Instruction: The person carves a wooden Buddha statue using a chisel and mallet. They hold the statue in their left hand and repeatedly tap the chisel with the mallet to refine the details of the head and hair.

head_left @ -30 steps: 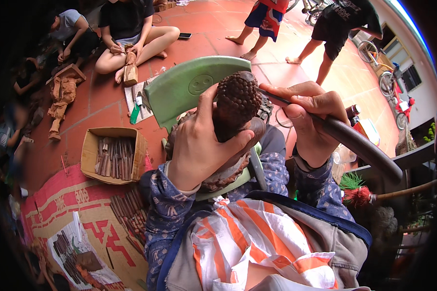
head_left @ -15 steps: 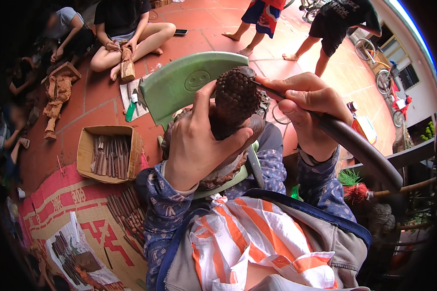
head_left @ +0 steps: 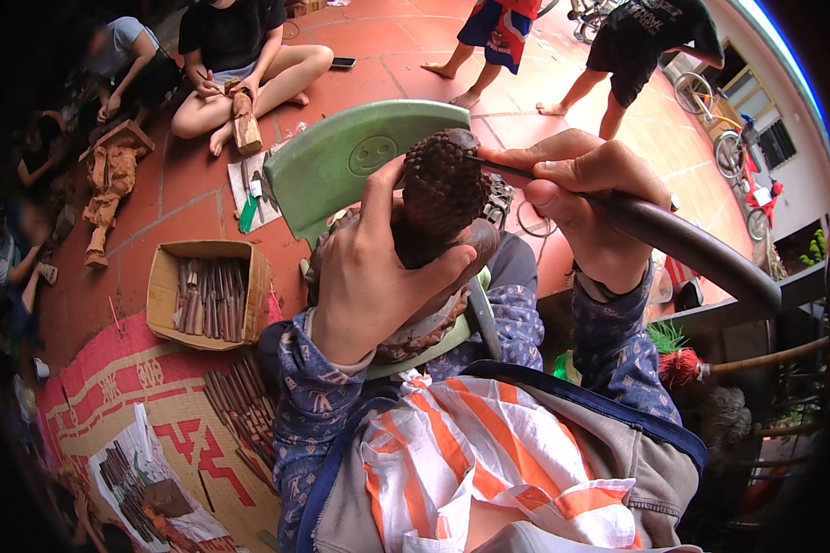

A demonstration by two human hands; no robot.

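A dark wooden statue [head_left: 443,189], its head covered in small round curls, stands upright in front of me on a green plastic chair [head_left: 318,184]. My left hand [head_left: 364,281] is wrapped round the statue's head from the left, thumb across its front and fingers behind. In my right hand [head_left: 599,189] is a carving chisel [head_left: 701,249] with a long, thick dark handle, pinched near its thin end. The chisel's tip meets the curls at the upper right of the head. The statue's lower part is mostly hidden by my left hand and forearm.
Left of me stands a cardboard box [head_left: 207,339] of chisels, with more chisels [head_left: 240,405] on a patterned mat [head_left: 83,369]. A person [head_left: 240,55] sits on the tiles holding a smaller carving. Another wooden figure [head_left: 111,198] lies farther left. A broom [head_left: 678,355] is at right.
My right hand has shifted slightly, and the chisel's handle end has swung up and to the right. The statue's head has moved a little left; my left hand keeps its hold.
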